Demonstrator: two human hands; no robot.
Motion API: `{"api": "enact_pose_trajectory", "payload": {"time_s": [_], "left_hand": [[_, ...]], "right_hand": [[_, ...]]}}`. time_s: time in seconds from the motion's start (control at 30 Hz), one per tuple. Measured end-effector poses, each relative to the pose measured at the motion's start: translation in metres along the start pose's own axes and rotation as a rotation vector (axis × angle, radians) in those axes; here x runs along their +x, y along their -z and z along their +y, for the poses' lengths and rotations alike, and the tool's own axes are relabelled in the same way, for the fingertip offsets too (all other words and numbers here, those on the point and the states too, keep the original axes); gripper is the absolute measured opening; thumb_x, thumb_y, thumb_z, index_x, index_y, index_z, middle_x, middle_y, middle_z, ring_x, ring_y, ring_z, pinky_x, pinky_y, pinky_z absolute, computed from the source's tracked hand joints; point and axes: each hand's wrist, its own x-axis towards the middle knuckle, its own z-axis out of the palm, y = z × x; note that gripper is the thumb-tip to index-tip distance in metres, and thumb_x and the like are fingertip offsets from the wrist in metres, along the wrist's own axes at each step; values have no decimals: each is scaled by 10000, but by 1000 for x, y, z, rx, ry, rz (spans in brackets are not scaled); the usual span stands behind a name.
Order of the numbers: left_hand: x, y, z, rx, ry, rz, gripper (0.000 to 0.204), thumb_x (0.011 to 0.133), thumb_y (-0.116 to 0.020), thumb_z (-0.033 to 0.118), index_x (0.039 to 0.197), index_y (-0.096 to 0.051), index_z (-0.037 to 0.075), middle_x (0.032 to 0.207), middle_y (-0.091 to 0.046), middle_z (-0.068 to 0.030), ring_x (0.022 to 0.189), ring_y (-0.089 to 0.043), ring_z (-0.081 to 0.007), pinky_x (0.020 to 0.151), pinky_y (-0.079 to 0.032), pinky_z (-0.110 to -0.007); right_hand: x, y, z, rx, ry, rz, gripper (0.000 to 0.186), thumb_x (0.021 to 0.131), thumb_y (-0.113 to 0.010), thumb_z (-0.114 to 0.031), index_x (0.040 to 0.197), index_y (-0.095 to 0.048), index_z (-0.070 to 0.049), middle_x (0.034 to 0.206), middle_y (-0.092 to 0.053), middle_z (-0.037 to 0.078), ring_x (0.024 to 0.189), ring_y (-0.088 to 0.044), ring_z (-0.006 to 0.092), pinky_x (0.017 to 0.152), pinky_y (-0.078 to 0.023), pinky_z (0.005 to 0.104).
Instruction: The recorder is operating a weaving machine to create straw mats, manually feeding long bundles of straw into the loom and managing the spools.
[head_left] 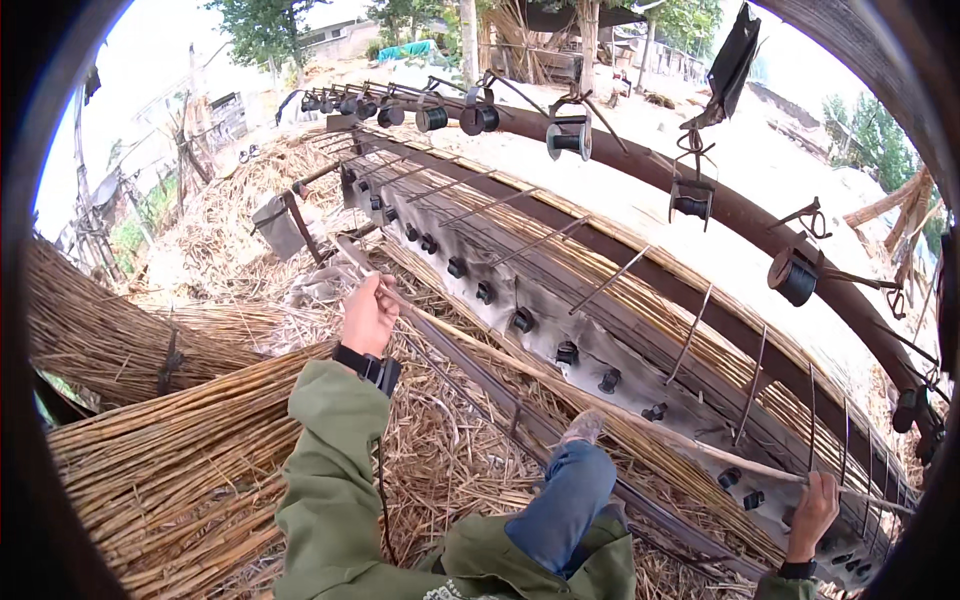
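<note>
A long pale reed stalk (660,432) runs slantwise across the front of a weaving frame (640,312). My left hand (368,315) pinches it near its far left end, fingers closed. Toward the lower right, my right hand (815,515) is closed around the same stalk, close to the metal rods. Below the frame's wooden beam, a row of small dark spools (567,353) hangs against a greyish face. Thin metal rods (610,280) stick out above them. Beyond the beam lies a layer of yellow reeds (800,400).
Reed bundles (180,450) lie at my left. A brown metal rail (480,375) crosses before my bent leg (565,500). A thick curved pipe (640,160) overhead carries hanging wire spools (793,277). Loose straw (450,440) covers the ground. Trees and a shed stand far off.
</note>
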Motion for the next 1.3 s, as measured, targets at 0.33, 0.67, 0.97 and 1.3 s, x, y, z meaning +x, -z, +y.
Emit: {"api": "enact_pose_trajectory", "payload": {"time_s": [0.33,0.67,0.97,1.3], "left_hand": [[90,-73,-24,56,-123,-163,88,920,-482,137,941,-511,56,796,-571,-53,608,-545,-111,552,-478,-274],[-8,-177,-133,255,117,-679,505,888,-551,131,1317,-311,14,1076,-498,-61,877,-578,-154,709,-480,-270],[-145,-89,-182,790,5,-1235,274,899,-527,188,1136,-520,51,1021,-584,-91,957,-557,-178,850,-441,-308],[-221,-79,-252,1145,-825,-1385,206,683,-659,145,870,-620,68,991,-595,-84,1005,-496,-313,908,-356,-444]], "right_hand": [[68,-30,13,104,-80,51,247,700,-610,49,936,-554,1,900,-532,160,798,-528,369,682,-416,424],[94,-58,3,265,-142,-142,352,706,-635,19,1047,-549,8,950,-560,172,856,-547,345,743,-426,409],[23,-46,-94,503,-19,-263,233,684,-651,-30,904,-577,-9,843,-577,153,792,-556,348,697,-442,403],[-121,-48,-195,710,111,-746,213,768,-598,-247,880,-594,-66,814,-606,120,781,-590,323,634,-466,432]]}}
